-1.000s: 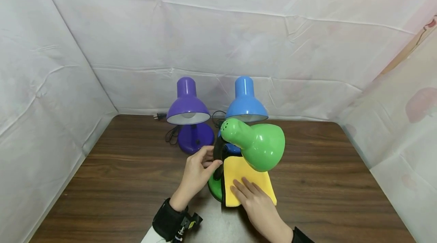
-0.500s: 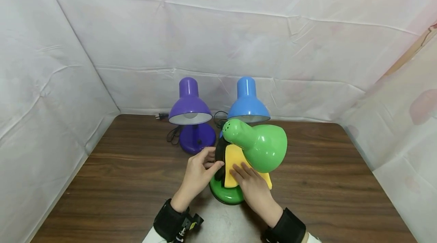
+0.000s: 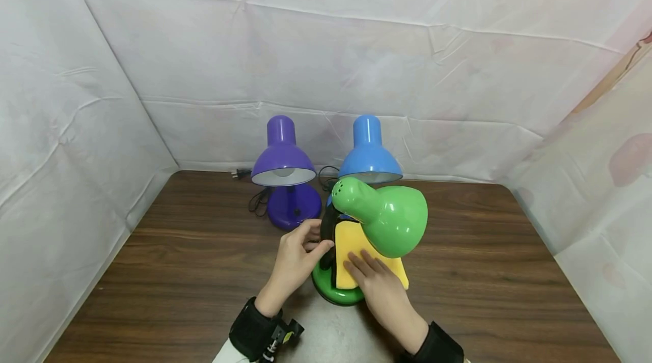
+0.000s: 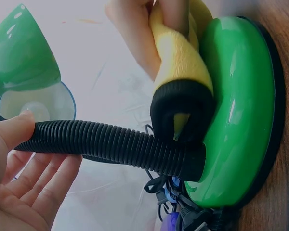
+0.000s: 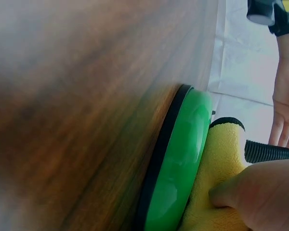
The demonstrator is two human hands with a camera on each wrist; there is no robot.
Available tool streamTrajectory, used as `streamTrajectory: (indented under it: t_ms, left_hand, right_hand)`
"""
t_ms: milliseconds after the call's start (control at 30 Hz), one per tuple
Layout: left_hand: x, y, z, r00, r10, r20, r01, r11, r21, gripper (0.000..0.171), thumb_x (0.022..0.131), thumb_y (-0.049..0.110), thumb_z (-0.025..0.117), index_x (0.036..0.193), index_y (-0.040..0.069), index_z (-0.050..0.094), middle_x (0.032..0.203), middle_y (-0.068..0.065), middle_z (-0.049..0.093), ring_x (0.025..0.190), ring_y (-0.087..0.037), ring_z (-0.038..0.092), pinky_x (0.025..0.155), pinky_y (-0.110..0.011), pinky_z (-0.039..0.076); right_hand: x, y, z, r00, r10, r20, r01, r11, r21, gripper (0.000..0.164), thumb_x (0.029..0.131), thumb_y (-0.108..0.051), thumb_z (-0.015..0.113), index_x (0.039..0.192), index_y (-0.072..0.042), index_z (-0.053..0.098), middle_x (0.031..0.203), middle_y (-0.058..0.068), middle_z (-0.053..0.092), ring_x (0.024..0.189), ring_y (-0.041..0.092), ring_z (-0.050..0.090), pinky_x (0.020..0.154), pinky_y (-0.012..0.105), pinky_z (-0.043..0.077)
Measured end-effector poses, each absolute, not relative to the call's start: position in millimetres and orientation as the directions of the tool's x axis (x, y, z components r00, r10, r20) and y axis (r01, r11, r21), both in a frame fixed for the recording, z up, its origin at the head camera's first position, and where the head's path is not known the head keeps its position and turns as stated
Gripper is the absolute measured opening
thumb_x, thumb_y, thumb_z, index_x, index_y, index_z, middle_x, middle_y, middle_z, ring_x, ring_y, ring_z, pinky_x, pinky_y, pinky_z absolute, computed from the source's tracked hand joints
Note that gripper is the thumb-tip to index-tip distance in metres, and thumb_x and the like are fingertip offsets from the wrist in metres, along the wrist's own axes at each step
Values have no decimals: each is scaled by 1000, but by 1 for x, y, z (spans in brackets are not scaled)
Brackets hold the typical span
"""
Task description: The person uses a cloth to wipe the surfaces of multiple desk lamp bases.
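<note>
A green desk lamp stands on the table, its glossy shade [image 3: 399,221] tilted to the right and its round base [image 4: 241,110] below. My left hand [image 3: 295,258] holds the lamp's ribbed black neck [image 4: 106,142] between thumb and fingers. My right hand [image 3: 382,292] grips a folded yellow cloth [image 3: 351,250] with a black edge, which lies against the top of the green base. In the right wrist view the thumb presses into the cloth [image 5: 221,159]. Part of the cloth is hidden under the green shade in the head view.
Behind the green lamp stand a purple desk lamp [image 3: 282,159] and a blue desk lamp [image 3: 369,156]. Black cords [image 3: 258,201] and a plug [image 3: 240,173] lie by the purple one. White sheeting [image 3: 326,57] hangs round the wooden table [image 3: 204,250].
My right hand has slid the yellow cloth away from me across the green base, then slightly back. More of the base's near edge shows than at first. My left hand keeps its hold on the neck.
</note>
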State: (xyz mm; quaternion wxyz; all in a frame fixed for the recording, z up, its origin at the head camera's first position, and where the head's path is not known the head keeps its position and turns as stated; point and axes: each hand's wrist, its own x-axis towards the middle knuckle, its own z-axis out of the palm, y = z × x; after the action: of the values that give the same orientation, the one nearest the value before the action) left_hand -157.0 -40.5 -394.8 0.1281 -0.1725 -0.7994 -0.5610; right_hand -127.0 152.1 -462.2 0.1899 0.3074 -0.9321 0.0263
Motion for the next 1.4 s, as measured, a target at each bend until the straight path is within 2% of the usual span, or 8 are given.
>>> streamTrajectory:
  t_ms: [267,533,767,867,1067,1400]
  left_hand:
    - [-156,-41,-393,-900,137,415,437,291,851,29,77,0,71,104,2,61,87,-13,66,78,-25,66,65,-27,57]
    - [-160,-42,-400,-911,135,390,413,299,860,29,78,2,71,105,2,61,88,-11,66,80,-24,66,66,-26,56]
    - [-172,-45,-426,-907,134,399,421,289,860,31,78,12,73,107,12,62,89,-3,66,79,-15,66,65,-22,56]
    - [-173,-46,-427,-897,141,418,441,295,847,30,79,15,72,107,15,62,88,-1,66,79,-11,65,64,-19,55]
    - [-173,-46,-426,-885,146,441,464,319,826,29,80,14,72,107,14,62,87,-1,66,77,-9,65,62,-18,55]
    - [-173,-46,-427,-887,137,442,462,331,823,29,79,13,72,107,11,63,87,-3,67,78,-10,65,63,-19,55]
  right_hand:
    - [-108,157,-457,-686,-580,440,-625,779,53,36,82,3,47,110,-11,66,119,6,62,109,28,59,83,40,53]
    - [-98,159,-455,-660,-594,460,-642,764,65,35,79,3,52,108,-10,67,117,6,63,108,27,60,81,39,53]
    - [-104,155,-459,-679,-576,456,-624,780,56,37,82,2,48,111,-11,66,119,5,62,109,27,59,82,40,53]
    - [-111,153,-462,-694,-568,442,-608,792,63,37,81,3,52,112,-11,65,120,5,62,110,26,58,84,39,53]
    - [-126,150,-465,-722,-565,399,-587,806,79,41,75,5,67,113,-11,65,122,6,61,113,26,56,88,37,51]
    - [-145,148,-463,-756,-542,367,-556,828,76,40,77,6,66,113,-11,65,122,6,60,114,26,55,93,35,47]
